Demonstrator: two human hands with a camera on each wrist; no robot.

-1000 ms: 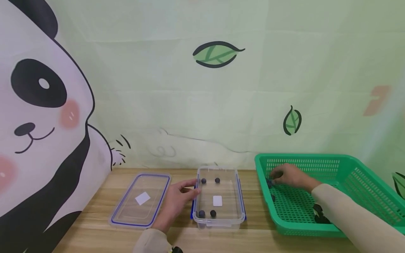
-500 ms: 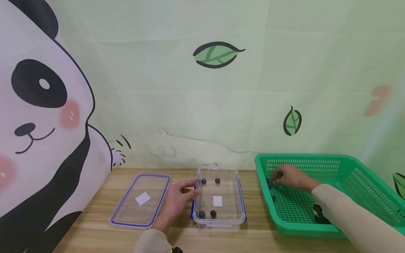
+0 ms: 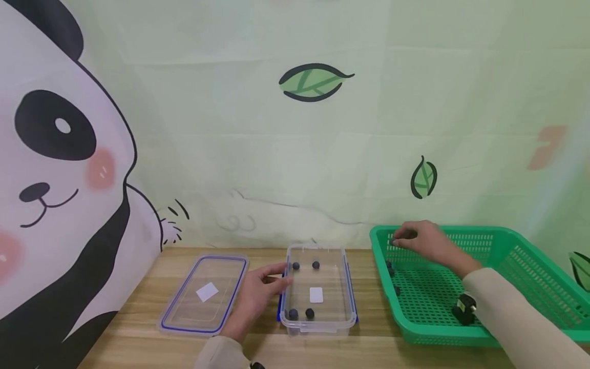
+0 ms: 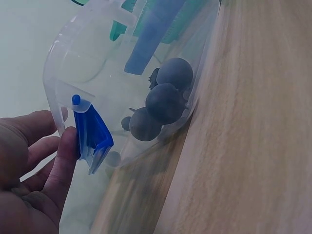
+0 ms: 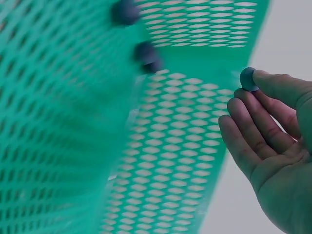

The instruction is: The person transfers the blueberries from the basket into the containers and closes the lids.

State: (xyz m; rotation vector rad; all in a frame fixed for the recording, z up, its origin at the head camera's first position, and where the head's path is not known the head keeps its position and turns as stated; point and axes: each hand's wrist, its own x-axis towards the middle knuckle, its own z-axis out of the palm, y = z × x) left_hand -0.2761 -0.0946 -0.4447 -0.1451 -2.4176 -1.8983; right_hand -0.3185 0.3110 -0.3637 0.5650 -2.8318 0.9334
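A blueberry [image 5: 248,79] is pinched between the thumb and fingertips of my right hand [image 3: 427,242], raised at the back left rim of the green basket [image 3: 389,310]. Several blueberries [image 3: 390,268] lie below it along the basket's left side. My left hand [image 3: 258,293] touches the left side of a clear plastic box [image 3: 334,277], its fingers fairly straight, with the thumb against a blue latch [image 4: 92,132]. Inside the lidless box, several blueberries [image 3: 310,313] rest near its front and back ends.
A clear lid [image 3: 226,302] with a blue seal and white label lies left of the box on the wooden table [image 3: 133,318]. A white label [image 3: 316,294] shows in the box's middle. Behind the table hangs a panda-printed cloth [image 3: 221,128].
My right hand has risen from the basket's left side to its rim, now pinching a blueberry. The left hand has stayed at the box.
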